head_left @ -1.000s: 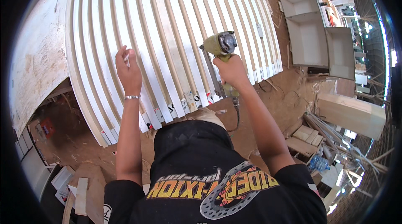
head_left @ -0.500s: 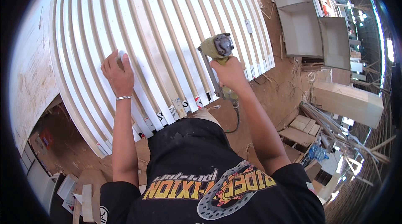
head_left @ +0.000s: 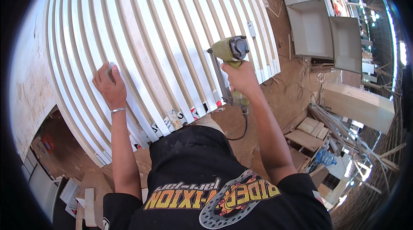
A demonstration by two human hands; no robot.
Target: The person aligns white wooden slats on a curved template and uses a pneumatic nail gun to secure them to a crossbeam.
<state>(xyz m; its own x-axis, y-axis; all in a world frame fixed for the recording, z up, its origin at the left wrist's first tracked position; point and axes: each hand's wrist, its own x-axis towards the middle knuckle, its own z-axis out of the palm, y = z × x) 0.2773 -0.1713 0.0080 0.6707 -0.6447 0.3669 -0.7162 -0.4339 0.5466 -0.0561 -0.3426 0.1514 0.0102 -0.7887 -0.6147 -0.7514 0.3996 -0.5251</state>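
My right hand [head_left: 241, 75] is wrapped round the grip of a green and black pneumatic nail gun [head_left: 230, 49]. The nail gun stands over the right part of a large panel of white slats [head_left: 146, 36], and a hose runs down from its handle. Further left, my left hand [head_left: 109, 86] rests on the slats with thumb and fingers closed round a small white-ended piece [head_left: 112, 65]. Most of that piece is hidden by the fingers. Another small white block [head_left: 251, 29] lies on the slats beyond the nail gun.
Grey open cabinet boxes [head_left: 309, 28] stand on the earth floor at the far right. Below them are a long pale wooden box [head_left: 359, 106] and piled wood scraps [head_left: 307, 137]. A worn pale board [head_left: 32, 66] borders the panel on the left. Offcuts [head_left: 90, 206] lie at lower left.
My left hand has shifted a little left and nearer to me along the slats, still pinching the small piece. The nail gun has moved slightly right in the picture.
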